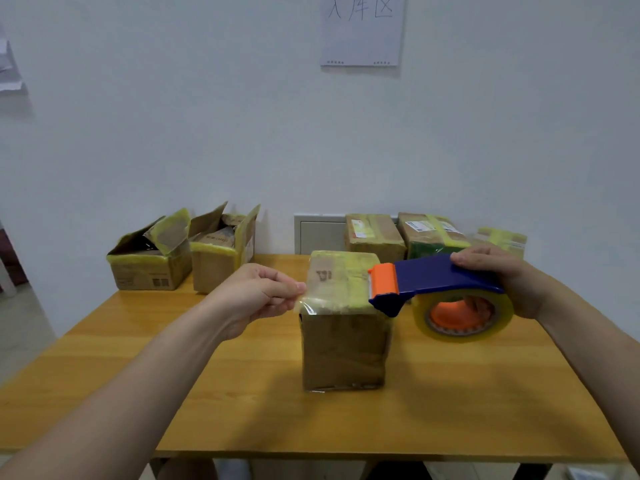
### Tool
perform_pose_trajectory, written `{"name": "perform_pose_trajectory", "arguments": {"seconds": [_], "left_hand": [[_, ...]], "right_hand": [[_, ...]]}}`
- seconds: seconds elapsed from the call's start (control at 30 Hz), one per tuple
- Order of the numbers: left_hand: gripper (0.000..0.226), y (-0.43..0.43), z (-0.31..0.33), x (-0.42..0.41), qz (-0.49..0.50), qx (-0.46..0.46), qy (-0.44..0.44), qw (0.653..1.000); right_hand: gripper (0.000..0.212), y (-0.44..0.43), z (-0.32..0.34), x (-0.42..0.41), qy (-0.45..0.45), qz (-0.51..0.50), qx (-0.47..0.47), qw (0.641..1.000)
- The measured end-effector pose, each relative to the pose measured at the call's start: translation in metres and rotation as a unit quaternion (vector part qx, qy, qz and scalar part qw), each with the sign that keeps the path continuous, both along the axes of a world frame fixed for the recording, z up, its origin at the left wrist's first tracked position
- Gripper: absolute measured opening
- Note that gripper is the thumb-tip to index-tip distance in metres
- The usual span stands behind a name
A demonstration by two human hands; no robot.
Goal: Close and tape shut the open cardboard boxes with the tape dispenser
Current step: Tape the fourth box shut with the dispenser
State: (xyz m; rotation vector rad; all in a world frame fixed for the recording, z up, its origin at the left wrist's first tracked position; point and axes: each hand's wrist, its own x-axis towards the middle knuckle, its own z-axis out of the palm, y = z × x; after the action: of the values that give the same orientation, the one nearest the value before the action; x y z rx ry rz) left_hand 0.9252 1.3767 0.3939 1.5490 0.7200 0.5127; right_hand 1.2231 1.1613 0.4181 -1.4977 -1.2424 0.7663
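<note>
Box [343, 348] upright on the counter [242, 393], right between the two grips. Flaps down, old yellow tape on top. Just right of the left grip [256, 292], and just left of the dispenser [436, 275] in the right grip [502, 275].

Tape [332, 301] pulled out in a clear strip across the top of the box. Long way of the strip: side to side, from the left grip to the right grip. Cannot tell if it is stuck down yet.

Left grip: thumb and finger pinched tight on the loose end of the tape, right at the box's top left edge. Other fingers curled in. Nearer to the box than the right grip.

Right grip: closed round the blue handle of the dispenser, with fingers showing through the hole of the roll [460, 313]. Orange mouth of the dispenser over the box's top right edge. Roll off to the right of the box, looks clear of the counter.

Likely next: push the loose end down the left side of the box, then drag the dispenser away to the right and cut. Depends on keeping the strip straight and tight. Could wrinkle or stick to itself if let go slack.

Farther out, past the left grip: two open boxes [149, 265], flaps up, side by side. Past the right grip, by the wall [173, 133]: three taped boxes [374, 237]. High on the wall, a paper [362, 29] with writing.
</note>
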Motion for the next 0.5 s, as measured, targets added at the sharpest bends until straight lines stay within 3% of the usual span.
{"name": "perform_pose_trajectory", "arguments": {"seconds": [0.07, 0.17, 0.37, 0.5], "left_hand": [[0.017, -0.002, -0.003, 0.003, 0.010, 0.030, 0.008, 0.999], [0.024, -0.005, -0.004, 0.005, 0.012, 0.058, 0.009, 0.998], [0.018, -0.007, -0.009, 0.009, 0.025, 0.126, 0.033, 0.991], [0.018, -0.005, -0.011, 0.012, 0.038, 0.150, 0.049, 0.987]], "right_hand": [[0.095, -0.001, 0.002, 0.004, -0.019, -0.009, 0.008, 1.000], [0.080, -0.005, 0.010, 0.005, -0.045, -0.020, 0.032, 0.998], [0.070, -0.003, 0.017, 0.002, -0.150, -0.011, 0.030, 0.988], [0.032, -0.001, 0.017, -0.005, -0.162, -0.008, 0.023, 0.986]]}}
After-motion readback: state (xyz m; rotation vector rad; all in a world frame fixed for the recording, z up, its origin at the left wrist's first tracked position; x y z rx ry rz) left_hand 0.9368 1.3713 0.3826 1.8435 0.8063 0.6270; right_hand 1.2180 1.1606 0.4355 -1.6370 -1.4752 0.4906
